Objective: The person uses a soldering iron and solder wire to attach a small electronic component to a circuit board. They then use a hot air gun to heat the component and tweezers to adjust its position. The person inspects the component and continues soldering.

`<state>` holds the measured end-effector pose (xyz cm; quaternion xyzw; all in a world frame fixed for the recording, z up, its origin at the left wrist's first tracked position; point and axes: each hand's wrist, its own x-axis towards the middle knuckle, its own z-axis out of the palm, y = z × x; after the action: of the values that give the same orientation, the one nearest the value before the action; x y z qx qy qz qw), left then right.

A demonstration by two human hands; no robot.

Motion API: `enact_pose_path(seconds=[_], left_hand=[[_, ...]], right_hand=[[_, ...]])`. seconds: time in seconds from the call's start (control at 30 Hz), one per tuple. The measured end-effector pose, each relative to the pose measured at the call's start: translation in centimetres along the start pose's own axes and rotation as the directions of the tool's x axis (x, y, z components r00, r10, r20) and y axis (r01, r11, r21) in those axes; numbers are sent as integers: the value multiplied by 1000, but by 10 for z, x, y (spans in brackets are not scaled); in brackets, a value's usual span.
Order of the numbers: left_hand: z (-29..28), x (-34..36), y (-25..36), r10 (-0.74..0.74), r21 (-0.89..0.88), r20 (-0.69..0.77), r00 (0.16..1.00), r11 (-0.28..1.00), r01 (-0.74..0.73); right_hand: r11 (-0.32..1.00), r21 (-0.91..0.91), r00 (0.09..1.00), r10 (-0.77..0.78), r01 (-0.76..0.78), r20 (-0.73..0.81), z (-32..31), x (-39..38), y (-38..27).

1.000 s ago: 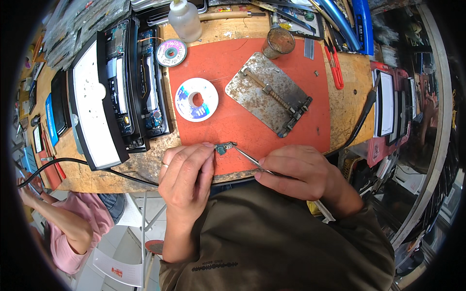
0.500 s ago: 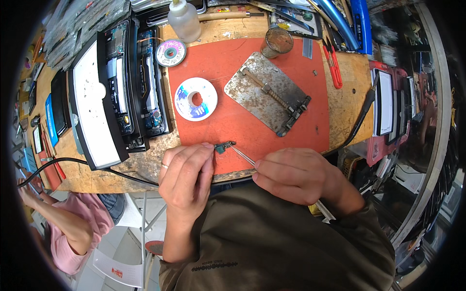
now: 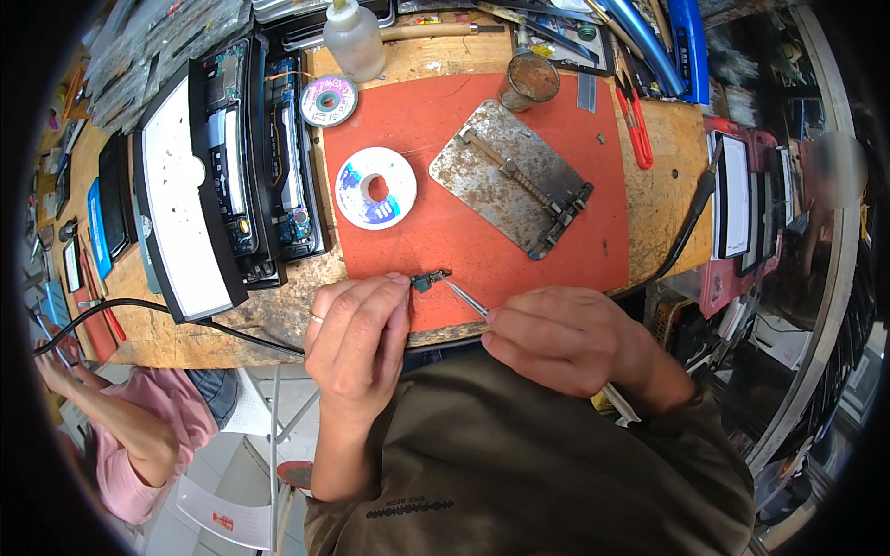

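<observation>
A small green circuit board (image 3: 425, 282) is pinched by its left end between the fingertips of my left hand (image 3: 360, 338). It is held over the near edge of the red mat (image 3: 501, 264). Closed around a pair of metal tweezers (image 3: 468, 298), my right hand (image 3: 561, 338) brings their tips to the board's right end, where small metal parts show. Whether the tips grip or only touch one of those parts is too small to tell. Beyond the hands lies a stained metal board holder (image 3: 482, 171) with a clamp bar. A white spool (image 3: 400, 208) of wire sits to its left.
A smaller spool (image 3: 345, 104), a bottle (image 3: 354, 46) and a rusty-looking cup (image 3: 530, 82) stand at the back. Opened devices (image 3: 287, 167) lie at left by a white panel (image 3: 176, 185). Red-handled pliers (image 3: 638, 130) and a soldering iron (image 3: 700, 199) are at right. Another person's arm (image 3: 116, 412) shows lower left.
Both hands keep nearly the same place. The tweezers have shifted slightly against the circuit board's right end, and the whole view has moved a little.
</observation>
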<state>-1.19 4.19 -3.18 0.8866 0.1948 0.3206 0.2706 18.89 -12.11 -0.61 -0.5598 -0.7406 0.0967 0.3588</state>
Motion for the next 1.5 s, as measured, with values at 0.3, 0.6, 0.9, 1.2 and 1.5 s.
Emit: enact_pose_path(seconds=[0.3, 0.6, 0.9, 1.2, 1.5], left_hand=[[-1, -1, 1, -38, -18, 3, 999, 999, 38], [-18, -5, 11, 37, -85, -93, 995, 995, -45], [-73, -65, -2, -117, -37, -354, 928, 993, 111], [-111, -107, -42, -258, -26, -527, 810, 957, 288], [-112, -133, -35, -277, -12, -551, 787, 946, 325]], right_hand=[[971, -192, 946, 79, -146, -315, -22, -21, 13], [713, -636, 956, 221, -294, -194, -73, 5, 81], [802, -377, 855, 292, -463, -428, -58, 36, 15], [581, 120, 513, 783, -805, -352, -108, 145, 126], [434, 706, 406, 886, -560, -222, -68, 135, 183]])
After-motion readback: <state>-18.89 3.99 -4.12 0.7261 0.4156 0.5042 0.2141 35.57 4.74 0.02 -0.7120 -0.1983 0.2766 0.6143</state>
